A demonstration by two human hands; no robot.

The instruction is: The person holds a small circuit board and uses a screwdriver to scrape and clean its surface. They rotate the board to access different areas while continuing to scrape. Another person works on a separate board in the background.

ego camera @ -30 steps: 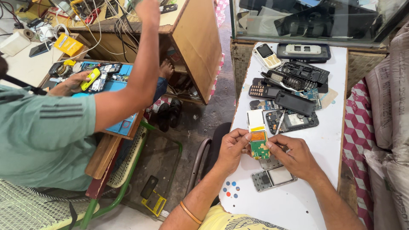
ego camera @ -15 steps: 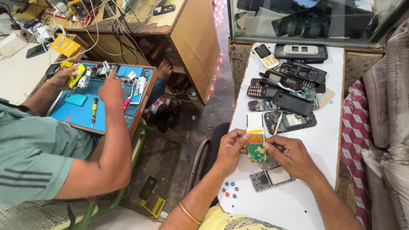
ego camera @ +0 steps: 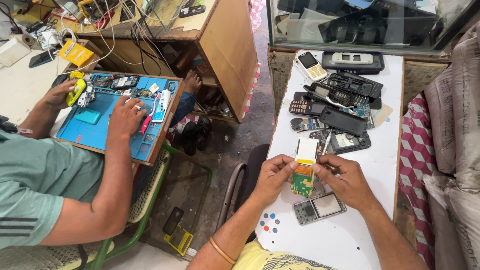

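Over a white table (ego camera: 345,240) I hold a small green phone circuit board (ego camera: 302,181) with a white screen panel attached on top. My left hand (ego camera: 272,176) pinches its left edge. My right hand (ego camera: 346,181) grips the right side, and a thin tool sticks up from between its fingers toward the board. Just below the board lies a grey phone frame (ego camera: 319,207) flat on the table.
A heap of dismantled phones, back covers and keypads (ego camera: 336,107) fills the far half of the table, before a glass case (ego camera: 370,22). On my left, a person in a green shirt (ego camera: 35,185) works at a blue tray (ego camera: 112,117) of tools.
My hands and the board stay nearly still. The person on the left brought an arm down from the wooden bench, and that hand now rests on the blue tray.
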